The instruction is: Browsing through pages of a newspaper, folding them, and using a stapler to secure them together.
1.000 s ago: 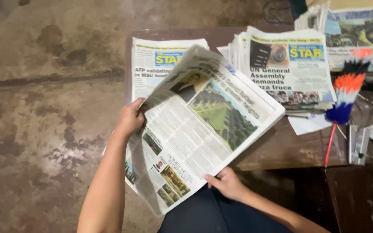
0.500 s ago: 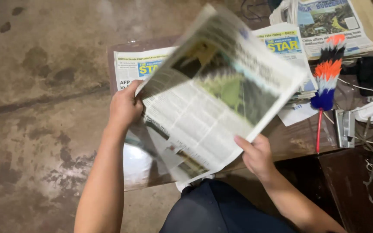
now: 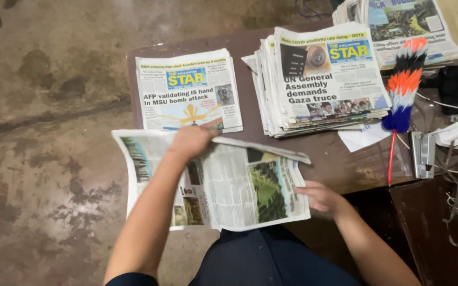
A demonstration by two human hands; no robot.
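An open newspaper [image 3: 239, 185] lies spread flat over my lap and the near edge of the brown table [image 3: 250, 45]. My left hand [image 3: 192, 140] grips its top edge near the fold, fingers curled over the paper. My right hand [image 3: 319, 197] holds the right edge, palm down on the page. A thin folded newspaper [image 3: 189, 90] lies on the table just beyond my left hand. A thick stack of folded newspapers [image 3: 319, 79] sits to its right.
A third pile of newspapers [image 3: 409, 24] is at the table's far right corner. A feather duster [image 3: 403, 90] with a red handle, a stapler [image 3: 422, 153], a black cloth [image 3: 454, 87], a white slip and cables lie at the right. Stained concrete floor [image 3: 43, 132] spreads left.
The newspaper was raised and tilted in the air; now it is lowered and spread flat. My left hand moved from the left edge to the top edge. The view swung right.
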